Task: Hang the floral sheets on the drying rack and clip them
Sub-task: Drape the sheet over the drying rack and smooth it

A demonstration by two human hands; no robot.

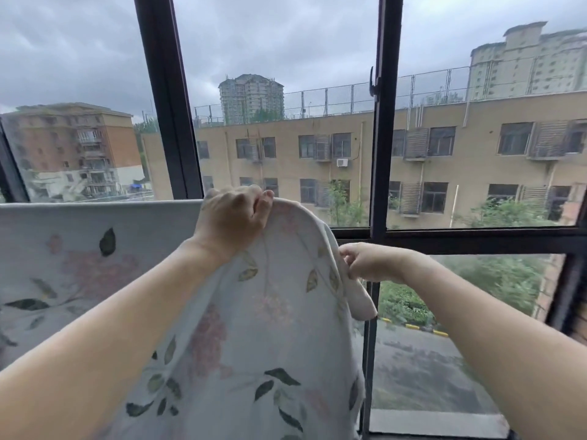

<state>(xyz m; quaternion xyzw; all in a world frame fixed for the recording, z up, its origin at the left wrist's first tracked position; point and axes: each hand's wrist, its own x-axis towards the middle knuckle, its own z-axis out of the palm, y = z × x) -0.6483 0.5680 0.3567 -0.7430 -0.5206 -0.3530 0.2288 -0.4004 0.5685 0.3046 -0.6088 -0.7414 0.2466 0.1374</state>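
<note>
- Left hand (pixel 233 217) gripped the top fold of the floral sheet (pixel 254 328).
- Right hand (pixel 368 262) pinched the sheet's right edge, before the window frame (pixel 379 154).

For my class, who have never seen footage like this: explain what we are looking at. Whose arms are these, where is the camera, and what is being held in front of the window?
There is no machine here. The one picture comes from a wide-angle camera worn on a person's head, looking forward and down, so the two bare arms reaching in from the bottom are that person's own. The left hand is raised and grips the top fold of a floral sheet, pale cloth printed with pink blooms and dark leaves. The right hand, lower down, pinches the same sheet's side edge. To the left, another stretch of floral cloth already hangs flat over a straight edge; the rack itself is hidden beneath it, and no clips can be seen. Behind is a dark-framed window, with apartment blocks and a grey sky outside.
</note>
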